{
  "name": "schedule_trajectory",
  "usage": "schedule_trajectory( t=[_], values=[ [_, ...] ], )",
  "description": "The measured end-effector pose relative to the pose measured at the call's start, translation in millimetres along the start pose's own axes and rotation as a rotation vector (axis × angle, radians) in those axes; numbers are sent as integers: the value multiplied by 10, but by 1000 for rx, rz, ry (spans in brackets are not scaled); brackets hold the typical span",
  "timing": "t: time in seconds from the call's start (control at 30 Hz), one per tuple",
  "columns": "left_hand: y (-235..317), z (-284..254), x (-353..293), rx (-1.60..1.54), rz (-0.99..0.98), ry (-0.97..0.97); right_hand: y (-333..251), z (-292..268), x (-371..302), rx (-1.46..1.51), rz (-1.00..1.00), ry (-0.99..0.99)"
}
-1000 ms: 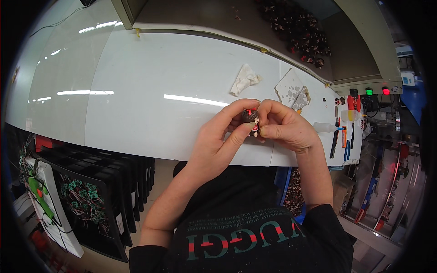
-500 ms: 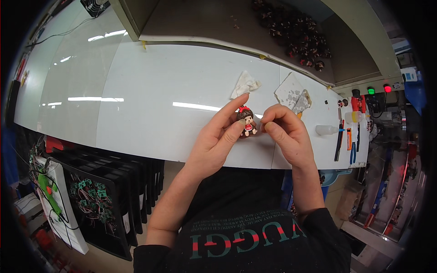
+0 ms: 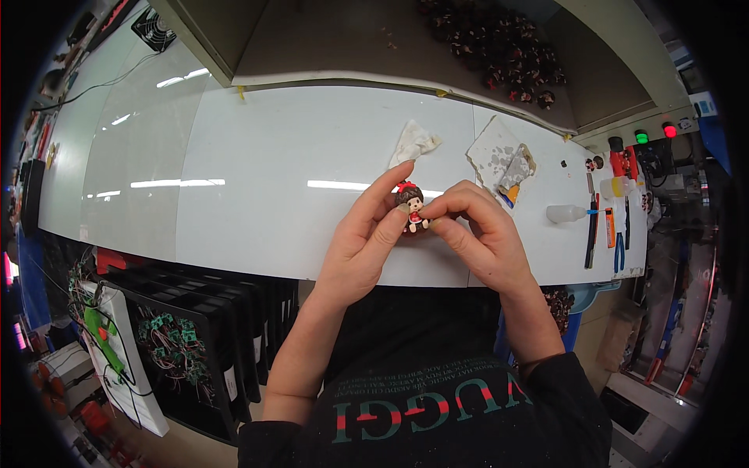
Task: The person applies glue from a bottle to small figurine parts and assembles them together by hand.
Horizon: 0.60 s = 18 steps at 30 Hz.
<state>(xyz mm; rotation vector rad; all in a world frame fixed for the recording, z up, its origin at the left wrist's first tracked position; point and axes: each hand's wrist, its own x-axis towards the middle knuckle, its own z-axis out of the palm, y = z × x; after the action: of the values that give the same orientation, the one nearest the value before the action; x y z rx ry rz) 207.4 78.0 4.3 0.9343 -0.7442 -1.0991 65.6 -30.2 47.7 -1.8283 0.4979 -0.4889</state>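
A small doll figurine (image 3: 414, 204) with brown hair, a red bow and a red-and-white front is upright above the white worktable. My left hand (image 3: 357, 248) grips it from the left, with the thumb along its front and the index finger extended behind its head. From the right, my right hand (image 3: 488, 240) meets the figurine, its thumb and index finger bent together at the chest and side. Whatever those right fingertips pinch is hidden or too small to name. A crumpled white tissue (image 3: 415, 142) lies just beyond the left fingertips.
Behind is a shelf (image 3: 312, 78) with a pile of similar dark figurines (image 3: 507, 58). To the right lie a stained white sheet (image 3: 491, 152), a dropper bottle (image 3: 563, 213), an orange-handled cutter (image 3: 610, 226) and blue pliers (image 3: 619, 253). Black trays (image 3: 226, 312) stand low left.
My right fingertips have moved left, from beside the figurine onto its front. The left hand still holds the figurine. The whole view has shifted slightly.
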Motion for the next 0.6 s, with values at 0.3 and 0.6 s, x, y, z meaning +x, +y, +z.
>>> schedule_trajectory(
  t=[0.3, 0.6],
  values=[
    [169, 56, 60, -24, -37, 67, -229, -83, 149, -363, -225, -9],
    [894, -20, 179, 53, 19, 26, -299, -457, 1254, -497, -158, 243]
  ],
)
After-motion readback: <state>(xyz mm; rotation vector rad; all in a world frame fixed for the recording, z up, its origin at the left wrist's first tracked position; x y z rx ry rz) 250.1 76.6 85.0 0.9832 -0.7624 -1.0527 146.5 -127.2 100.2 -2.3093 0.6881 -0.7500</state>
